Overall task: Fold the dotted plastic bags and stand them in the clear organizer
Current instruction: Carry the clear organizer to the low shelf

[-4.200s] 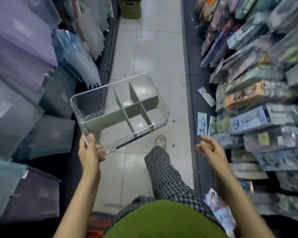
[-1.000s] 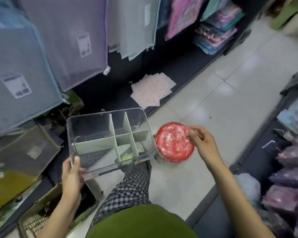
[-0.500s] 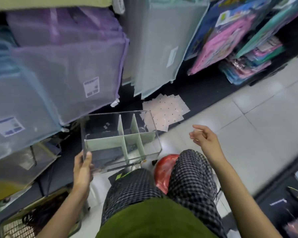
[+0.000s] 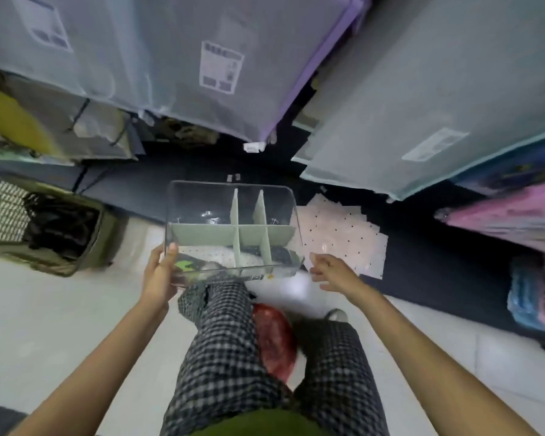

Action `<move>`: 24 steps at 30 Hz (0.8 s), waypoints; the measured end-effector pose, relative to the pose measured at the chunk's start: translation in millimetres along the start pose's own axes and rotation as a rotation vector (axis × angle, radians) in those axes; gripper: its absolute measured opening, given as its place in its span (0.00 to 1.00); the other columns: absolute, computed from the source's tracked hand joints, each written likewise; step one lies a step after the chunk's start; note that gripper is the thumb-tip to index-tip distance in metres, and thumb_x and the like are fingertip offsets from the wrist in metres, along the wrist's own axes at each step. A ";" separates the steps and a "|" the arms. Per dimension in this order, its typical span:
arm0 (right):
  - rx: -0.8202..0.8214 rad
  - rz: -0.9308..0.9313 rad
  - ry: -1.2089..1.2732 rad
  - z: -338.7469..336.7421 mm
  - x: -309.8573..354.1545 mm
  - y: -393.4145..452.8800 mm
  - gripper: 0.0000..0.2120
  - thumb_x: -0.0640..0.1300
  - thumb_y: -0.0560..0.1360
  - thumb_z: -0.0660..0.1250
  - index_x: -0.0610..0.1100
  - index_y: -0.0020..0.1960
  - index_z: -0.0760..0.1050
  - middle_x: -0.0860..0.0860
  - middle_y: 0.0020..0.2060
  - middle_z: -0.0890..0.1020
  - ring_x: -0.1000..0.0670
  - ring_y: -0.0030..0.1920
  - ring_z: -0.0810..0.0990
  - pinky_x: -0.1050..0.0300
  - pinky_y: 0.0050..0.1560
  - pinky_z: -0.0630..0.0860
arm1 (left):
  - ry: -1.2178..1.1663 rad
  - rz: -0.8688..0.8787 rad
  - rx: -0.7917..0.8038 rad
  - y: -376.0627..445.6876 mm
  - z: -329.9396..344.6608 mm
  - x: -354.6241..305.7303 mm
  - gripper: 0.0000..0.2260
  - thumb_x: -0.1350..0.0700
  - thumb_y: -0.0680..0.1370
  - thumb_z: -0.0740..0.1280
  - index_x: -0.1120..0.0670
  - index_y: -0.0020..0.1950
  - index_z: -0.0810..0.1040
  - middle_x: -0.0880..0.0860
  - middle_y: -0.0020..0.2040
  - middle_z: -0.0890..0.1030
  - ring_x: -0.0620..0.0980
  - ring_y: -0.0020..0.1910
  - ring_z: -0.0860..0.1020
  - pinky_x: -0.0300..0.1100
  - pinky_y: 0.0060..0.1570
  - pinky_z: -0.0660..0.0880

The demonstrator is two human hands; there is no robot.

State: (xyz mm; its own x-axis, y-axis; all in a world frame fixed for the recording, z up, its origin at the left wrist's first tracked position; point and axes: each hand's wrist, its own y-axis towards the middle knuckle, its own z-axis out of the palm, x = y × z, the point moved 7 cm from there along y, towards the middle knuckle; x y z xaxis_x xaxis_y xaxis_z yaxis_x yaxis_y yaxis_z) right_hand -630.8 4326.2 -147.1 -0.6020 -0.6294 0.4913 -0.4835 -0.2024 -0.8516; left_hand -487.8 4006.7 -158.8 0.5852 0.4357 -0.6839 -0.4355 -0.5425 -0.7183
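Note:
The clear organizer (image 4: pixel 202 206), with pale green dividers inside, is held in the air above my knees. My left hand (image 4: pixel 159 275) grips its near left corner, thumb over the rim. My right hand (image 4: pixel 331 270) hovers just off the organizer's near right corner, fingers loosely spread, holding nothing. A loose pile of pink dotted plastic bags (image 4: pixel 343 234) lies flat on the dark bottom shelf, right of the organizer and just beyond my right hand.
A red round stool (image 4: pixel 274 338) sits between my checked trouser legs. Large mesh bags (image 4: pixel 221 67) hang overhead. A green basket (image 4: pixel 41 228) stands on the floor at left. Packaged goods (image 4: pixel 516 221) fill the shelf at right.
The camera has dropped lower and closer to the shelf. The organizer moved forward in my left hand, and my right hand came in beside its right corner.

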 end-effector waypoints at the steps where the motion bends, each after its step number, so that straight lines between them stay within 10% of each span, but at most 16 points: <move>1: 0.057 0.019 0.034 0.2 -2.0 8.1 0.14 0.61 0.76 0.60 0.52 0.53 0.70 0.47 0.54 0.79 0.51 0.49 0.80 0.57 0.48 0.77 | -0.009 -0.016 -0.008 4.1 5.7 6.5 0.14 0.44 0.78 0.62 0.53 0.57 0.71 0.51 0.31 0.70 0.44 0.22 0.71 0.28 0.17 0.59; 7: 0.174 0.057 0.394 13.8 -27.0 93.7 0.15 0.53 0.75 0.66 0.47 0.58 0.71 0.45 0.50 0.78 0.46 0.49 0.81 0.53 0.50 0.80 | 0.046 0.016 0.096 68.9 41.1 22.6 0.19 0.43 0.78 0.62 0.49 0.66 0.69 0.53 0.36 0.73 0.45 0.25 0.76 0.34 0.21 0.67; 14: 0.052 0.087 0.771 35.2 -56.3 247.6 0.10 0.39 0.73 0.69 0.41 0.54 0.76 0.42 0.44 0.82 0.44 0.44 0.82 0.57 0.39 0.82 | 0.102 0.050 0.092 192.0 80.8 55.0 0.21 0.46 0.77 0.65 0.52 0.67 0.69 0.59 0.55 0.78 0.60 0.51 0.79 0.46 0.39 0.77; 24: -0.034 -0.001 0.812 80.6 -66.7 452.6 0.16 0.35 0.73 0.69 0.43 0.58 0.69 0.45 0.38 0.79 0.51 0.38 0.78 0.55 0.47 0.80 | 1.088 0.798 0.047 328.6 164.6 124.9 0.38 0.26 0.70 0.48 0.47 0.73 0.64 0.53 0.74 0.64 0.56 0.75 0.57 0.54 0.69 0.64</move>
State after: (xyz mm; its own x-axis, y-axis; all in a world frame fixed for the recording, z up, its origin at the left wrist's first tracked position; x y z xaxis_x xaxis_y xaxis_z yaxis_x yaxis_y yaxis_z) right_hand -758.3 4216.1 -580.0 -0.8687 0.1139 0.4821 -0.4952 -0.1712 -0.8518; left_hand -670.4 4001.1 -501.3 0.3952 -0.7820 -0.4820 -0.9185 -0.3445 -0.1941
